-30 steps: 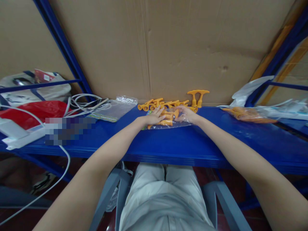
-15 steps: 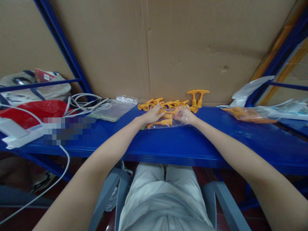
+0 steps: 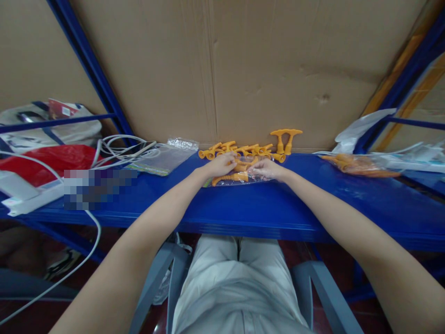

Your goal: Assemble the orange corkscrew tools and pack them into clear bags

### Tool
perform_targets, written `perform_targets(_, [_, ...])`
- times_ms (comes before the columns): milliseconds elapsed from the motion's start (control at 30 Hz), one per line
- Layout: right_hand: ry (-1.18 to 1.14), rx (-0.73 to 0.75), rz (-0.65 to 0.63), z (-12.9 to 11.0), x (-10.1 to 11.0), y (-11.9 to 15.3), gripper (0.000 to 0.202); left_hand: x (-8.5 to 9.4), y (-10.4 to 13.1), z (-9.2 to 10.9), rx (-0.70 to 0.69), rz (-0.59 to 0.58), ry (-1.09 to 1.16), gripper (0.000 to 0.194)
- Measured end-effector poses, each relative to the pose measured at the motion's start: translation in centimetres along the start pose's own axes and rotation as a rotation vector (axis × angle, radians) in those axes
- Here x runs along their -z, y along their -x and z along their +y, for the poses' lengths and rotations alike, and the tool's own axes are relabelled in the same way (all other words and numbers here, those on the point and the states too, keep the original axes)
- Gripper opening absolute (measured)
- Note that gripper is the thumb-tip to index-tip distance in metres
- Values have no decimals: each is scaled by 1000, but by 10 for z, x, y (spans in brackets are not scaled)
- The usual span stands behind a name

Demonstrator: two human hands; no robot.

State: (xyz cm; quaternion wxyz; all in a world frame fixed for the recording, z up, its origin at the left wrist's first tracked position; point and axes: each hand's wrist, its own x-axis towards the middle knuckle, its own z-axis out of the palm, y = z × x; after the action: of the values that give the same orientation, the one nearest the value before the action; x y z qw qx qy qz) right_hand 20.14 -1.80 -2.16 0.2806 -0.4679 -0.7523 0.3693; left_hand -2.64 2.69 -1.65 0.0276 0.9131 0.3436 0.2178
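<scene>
A clear plastic bag [image 3: 261, 179] lies flat on the blue tabletop in front of me, with a few orange plastic T-shaped pieces [image 3: 231, 178] inside. My left hand [image 3: 223, 164] is closed on the bag's left side, its fingertips by the orange pieces. From the right, my right hand [image 3: 270, 169] pinches the bag, fingers pointing left; its fingertips are partly hidden. Just behind the bag lies a row of loose orange pieces [image 3: 243, 150]. Two more orange pieces [image 3: 285, 139] stand upright against the cardboard at the back.
A flat clear bag [image 3: 167, 160] and coiled white cables [image 3: 121, 147] lie on the left, near a red bag [image 3: 69, 160] and white power strip [image 3: 33, 197]. At right rests another bag of orange pieces [image 3: 361, 167]. Cardboard [image 3: 257, 69] walls off the back; blue posts [image 3: 92, 69] flank it.
My right hand has turned over the bag, its fingers now pointing left and lower. The bag's right side has sunk flatter. My left hand has stayed almost in place.
</scene>
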Motion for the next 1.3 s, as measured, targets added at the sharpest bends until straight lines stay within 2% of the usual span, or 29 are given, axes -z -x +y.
perform_targets(167, [-44,-27,-111,-8,1,7,33,3,0,3,-37,12,-4,27])
perform_targets(433, [-190,-74,-71,-14,-5,8,20,0,-1,4,-76,29,-9,27])
perform_targets(700, [-274,-170,-88,-10,-3,6,38,-3,0,2,-34,-25,-31,29])
perform_targets(933, [-265,-210,-53,-15,-5,7,40,0,3,7,-42,-29,-41,31])
perform_targets(1100, [-234,-175,-38,-13,-10,6,36,0,3,10,-55,-20,-52,29])
perform_targets(1300, [-143,-97,45,-12,-18,4,27,-3,2,12,-53,-46,-40,28])
